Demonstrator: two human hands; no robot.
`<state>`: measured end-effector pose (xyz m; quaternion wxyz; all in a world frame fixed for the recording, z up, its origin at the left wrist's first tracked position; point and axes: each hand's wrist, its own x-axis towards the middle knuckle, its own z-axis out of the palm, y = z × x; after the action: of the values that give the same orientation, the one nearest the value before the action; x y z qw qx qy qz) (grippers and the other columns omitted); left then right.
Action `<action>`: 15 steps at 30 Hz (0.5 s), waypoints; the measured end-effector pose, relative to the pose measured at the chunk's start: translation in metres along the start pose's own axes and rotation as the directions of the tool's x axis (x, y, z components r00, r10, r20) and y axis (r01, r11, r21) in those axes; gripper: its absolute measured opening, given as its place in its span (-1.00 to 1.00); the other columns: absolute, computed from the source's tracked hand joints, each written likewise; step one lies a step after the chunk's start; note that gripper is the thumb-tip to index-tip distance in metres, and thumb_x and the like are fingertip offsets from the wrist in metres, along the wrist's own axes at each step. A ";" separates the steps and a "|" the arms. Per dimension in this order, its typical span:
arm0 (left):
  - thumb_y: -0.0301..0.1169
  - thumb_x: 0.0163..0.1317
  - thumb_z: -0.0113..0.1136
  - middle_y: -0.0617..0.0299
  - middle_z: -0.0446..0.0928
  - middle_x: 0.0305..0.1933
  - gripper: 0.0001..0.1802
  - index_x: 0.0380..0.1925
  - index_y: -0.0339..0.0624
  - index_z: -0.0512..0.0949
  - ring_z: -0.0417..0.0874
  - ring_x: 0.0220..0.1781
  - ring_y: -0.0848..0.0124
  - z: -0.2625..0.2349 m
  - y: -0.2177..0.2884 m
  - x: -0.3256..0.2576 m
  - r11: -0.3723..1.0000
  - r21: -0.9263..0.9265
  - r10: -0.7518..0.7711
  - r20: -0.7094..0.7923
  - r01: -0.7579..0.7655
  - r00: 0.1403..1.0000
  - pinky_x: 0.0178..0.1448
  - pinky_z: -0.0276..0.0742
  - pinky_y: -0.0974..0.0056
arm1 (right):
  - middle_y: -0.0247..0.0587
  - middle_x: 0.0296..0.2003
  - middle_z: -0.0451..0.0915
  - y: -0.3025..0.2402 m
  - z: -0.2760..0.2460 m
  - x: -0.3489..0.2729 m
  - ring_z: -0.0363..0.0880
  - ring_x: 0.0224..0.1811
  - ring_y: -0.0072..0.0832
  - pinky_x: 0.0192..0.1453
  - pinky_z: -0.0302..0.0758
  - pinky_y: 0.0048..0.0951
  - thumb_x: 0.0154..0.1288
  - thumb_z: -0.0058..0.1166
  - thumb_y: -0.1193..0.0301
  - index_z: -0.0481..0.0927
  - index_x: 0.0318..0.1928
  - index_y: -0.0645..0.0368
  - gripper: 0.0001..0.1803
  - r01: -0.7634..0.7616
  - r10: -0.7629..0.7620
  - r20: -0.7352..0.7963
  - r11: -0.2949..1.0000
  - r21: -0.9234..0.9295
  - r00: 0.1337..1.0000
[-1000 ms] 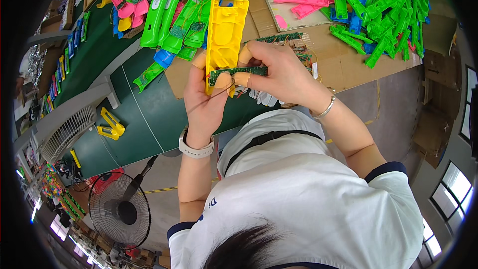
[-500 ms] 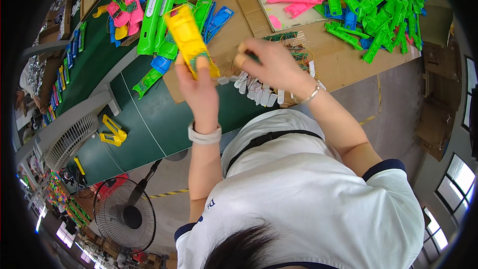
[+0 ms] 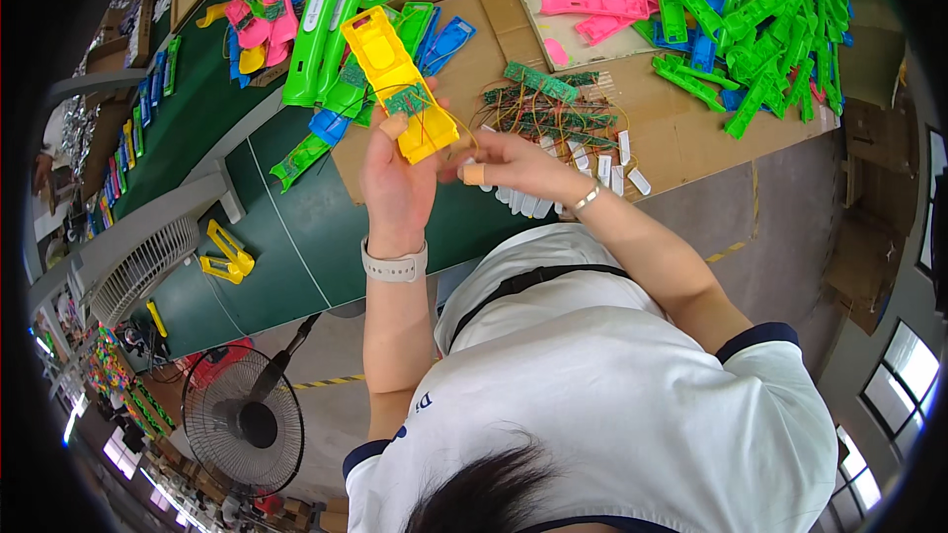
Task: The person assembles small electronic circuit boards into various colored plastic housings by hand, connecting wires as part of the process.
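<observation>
My left hand (image 3: pixel 397 188) holds a yellow plastic housing (image 3: pixel 383 51) from below, its open side up and tilted away from me. A small green circuit board (image 3: pixel 407 101) with thin wires lies across the hollow near my left thumb. My right hand (image 3: pixel 513 166) is at the housing's near end, its fingers pinched on thin wires that loop from the board. What else those fingers hold is hidden. A tape-like wrap (image 3: pixel 474 174) covers one right finger. Beside the right hand lies a pile of green circuit boards (image 3: pixel 553 120) with wires and small white parts (image 3: pixel 604 170).
Cardboard (image 3: pixel 691 138) covers part of the green table (image 3: pixel 267 266). Green housings (image 3: pixel 770 39) heap at the far right, with pink ones (image 3: pixel 592 2) beside them. More coloured housings (image 3: pixel 321 49) lie left of my hands. Yellow frames (image 3: pixel 229 255) and a fan (image 3: pixel 247 424) are at the left.
My right hand has moved left and nearer me, from over the board pile to the housing's near end. The housing has shifted slightly right, and its circuit board now shows more clearly.
</observation>
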<state>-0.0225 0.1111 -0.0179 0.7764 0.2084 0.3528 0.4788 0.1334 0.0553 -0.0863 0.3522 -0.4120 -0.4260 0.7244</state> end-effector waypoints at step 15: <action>-0.40 0.24 -0.07 0.13 0.41 0.07 -0.52 0.18 -0.26 0.28 0.40 0.11 0.42 -0.039 -0.013 0.004 0.686 0.670 0.129 0.270 -0.282 0.954 0.17 0.29 0.38 | -0.19 -0.06 0.55 -0.134 0.024 0.000 0.53 -0.43 -0.61 -0.36 0.42 -0.63 0.23 0.09 0.36 0.36 0.15 0.22 -0.52 0.322 -0.275 -0.171 0.853 0.411 0.946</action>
<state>-0.0431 0.1082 -0.0539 0.6110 0.5731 0.4021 0.3695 0.1327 0.0998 0.0426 0.5650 -0.2898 -0.2938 0.7145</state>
